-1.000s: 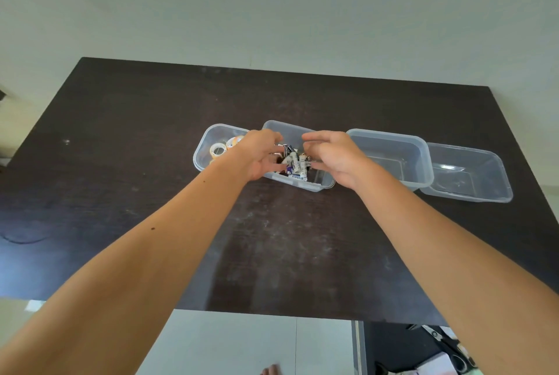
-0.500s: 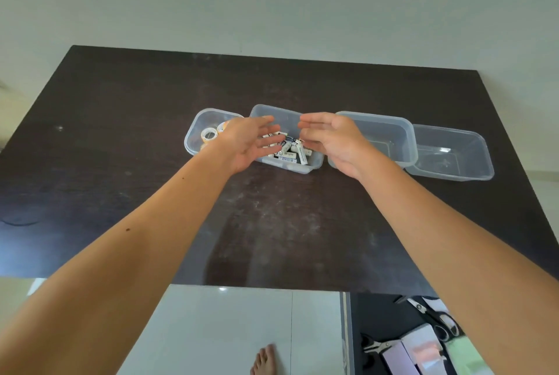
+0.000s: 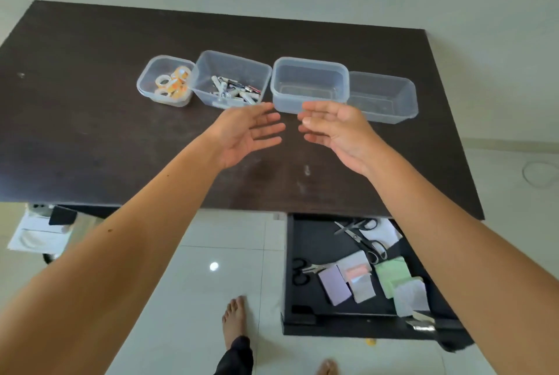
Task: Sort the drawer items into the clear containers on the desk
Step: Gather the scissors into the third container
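Several clear containers stand in a row on the dark desk (image 3: 90,120). The small left container (image 3: 144,91) holds tape rolls (image 3: 174,84). Beside it, the second container (image 3: 263,72) holds batteries (image 3: 236,92). The third container (image 3: 308,84) and the fourth container (image 3: 384,99) look empty. My left hand (image 3: 245,135) and my right hand (image 3: 335,129) hover over the desk just in front of the row, palms facing each other, fingers relaxed, holding nothing. The open drawer (image 3: 305,241) at lower right holds scissors (image 3: 363,238), a second pair of scissors (image 3: 302,270) and sticky note pads (image 3: 363,281).
White floor tiles (image 3: 211,253) lie below the desk's front edge. My bare feet (image 3: 234,320) stand beside the drawer. A shelf with papers and a dark object (image 3: 45,226) sits under the desk at left. A wall rises behind the desk.
Both hands have pulled back out of the battery container toward me and spread open. The view has tilted down, bringing the open drawer into sight.
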